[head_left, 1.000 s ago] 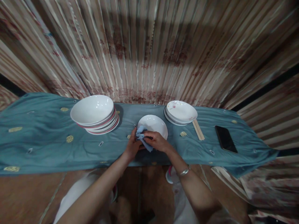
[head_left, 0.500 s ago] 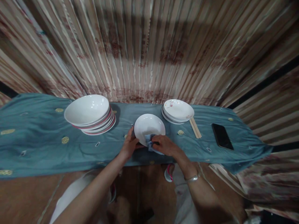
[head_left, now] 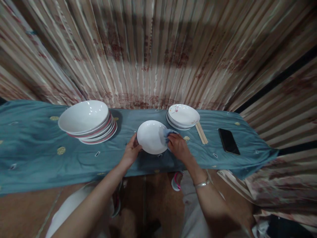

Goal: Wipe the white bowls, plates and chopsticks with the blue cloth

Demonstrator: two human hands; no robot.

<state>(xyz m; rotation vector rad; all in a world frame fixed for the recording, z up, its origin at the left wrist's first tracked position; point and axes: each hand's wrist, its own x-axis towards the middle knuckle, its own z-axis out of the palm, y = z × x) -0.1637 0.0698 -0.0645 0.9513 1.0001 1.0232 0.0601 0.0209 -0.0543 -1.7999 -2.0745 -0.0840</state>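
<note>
A white plate with a dark rim [head_left: 151, 137] is held above the cloth-covered table in front of me. My left hand [head_left: 132, 149] grips its left edge, thumb on top and the other fingers mostly hidden beneath. At the plate's right edge, my right hand [head_left: 178, 145] is closed on a blue-grey cloth [head_left: 166, 133], which is pressed against the rim and partly hidden by my fingers. A silver bracelet circles my right wrist.
To the left stands a stack of large white bowls [head_left: 84, 117], some red-rimmed. Behind on the right are several stacked floral plates [head_left: 183, 115], wooden chopsticks [head_left: 201, 133] and a black phone [head_left: 228, 141]. A pleated curtain [head_left: 148, 59] hangs behind the table [head_left: 61, 168].
My right hand and the cloth have moved from the plate's lower right up to its right edge. The view has shifted slightly, so the table items appear further left.
</note>
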